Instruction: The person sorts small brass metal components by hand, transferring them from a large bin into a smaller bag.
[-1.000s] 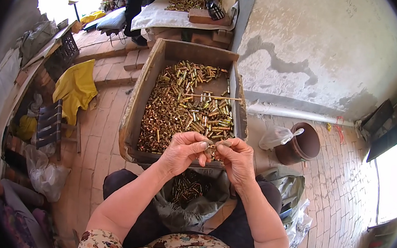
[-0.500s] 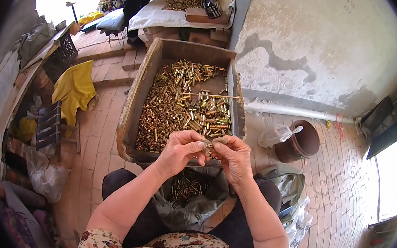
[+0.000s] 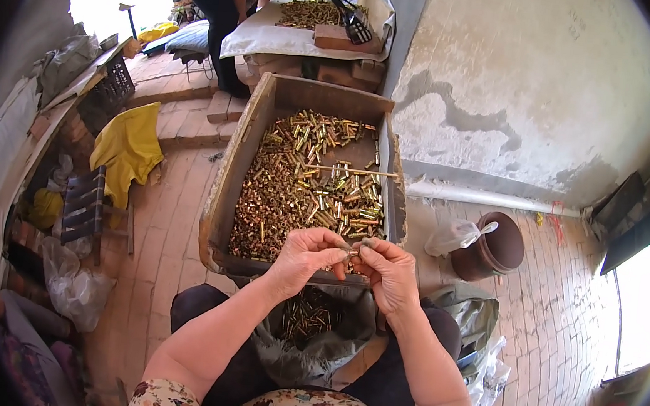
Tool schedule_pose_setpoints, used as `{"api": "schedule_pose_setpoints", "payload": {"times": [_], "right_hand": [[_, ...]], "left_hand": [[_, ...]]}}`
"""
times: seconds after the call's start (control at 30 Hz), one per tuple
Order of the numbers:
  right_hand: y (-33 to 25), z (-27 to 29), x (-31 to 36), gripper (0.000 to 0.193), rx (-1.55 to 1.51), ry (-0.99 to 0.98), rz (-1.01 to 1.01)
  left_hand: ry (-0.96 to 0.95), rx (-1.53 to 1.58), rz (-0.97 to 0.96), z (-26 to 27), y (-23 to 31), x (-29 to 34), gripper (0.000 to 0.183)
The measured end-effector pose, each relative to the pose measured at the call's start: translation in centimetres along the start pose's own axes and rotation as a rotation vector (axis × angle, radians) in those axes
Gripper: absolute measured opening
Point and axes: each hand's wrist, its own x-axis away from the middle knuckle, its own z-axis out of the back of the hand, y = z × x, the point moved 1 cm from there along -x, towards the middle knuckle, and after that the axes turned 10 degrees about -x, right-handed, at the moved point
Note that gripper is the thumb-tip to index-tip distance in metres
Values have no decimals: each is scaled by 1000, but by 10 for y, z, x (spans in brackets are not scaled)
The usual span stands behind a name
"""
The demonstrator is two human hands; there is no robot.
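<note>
Nearest: grey bag (image 3: pixel 312 349) on the lap, holding brass pieces. Above it: left hand (image 3: pixel 306 257) and right hand (image 3: pixel 390 274), fingertips pinched together on one small brass piece (image 3: pixel 355 247). Beyond: wooden crate (image 3: pixel 227 187) heaped with brass pieces (image 3: pixel 303 186). Right: brown pot (image 3: pixel 495 245).

A small brass piece (image 3: pixel 355 250) pinched between the left hand (image 3: pixel 305 257) and right hand (image 3: pixel 387 274) is mostly covered by fingertips, too small to tell its shape. The near wall of the wooden box (image 3: pixel 227 194) is hidden behind both hands. At twelve o'clock, a second person (image 3: pixel 227 1) is cut off by the top edge. The grey bag (image 3: pixel 328 342) in the lap shows only part of its contents.
</note>
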Motion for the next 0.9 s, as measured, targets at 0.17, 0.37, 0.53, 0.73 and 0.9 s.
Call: {"api": "schedule_pose_setpoints", "payload": {"times": [0.17,0.37,0.53,0.73,0.9], "right_hand": [[2,1,-2,12,31,-45,122],[4,3,-2,13,66,-67,205],[-1,-6,2,13,52,-12,181],[-2,-2,3,13,141,-51,232],[-1,-7,6,9,216,-78,335]], "left_hand": [[44,112,28,1,-1,-1,7],[47,133,29,0,1,-2,8],[63,161,26,1,1,0,8],[55,148,9,0,1,-1,8],[52,137,-7,2,0,0,8]]}}
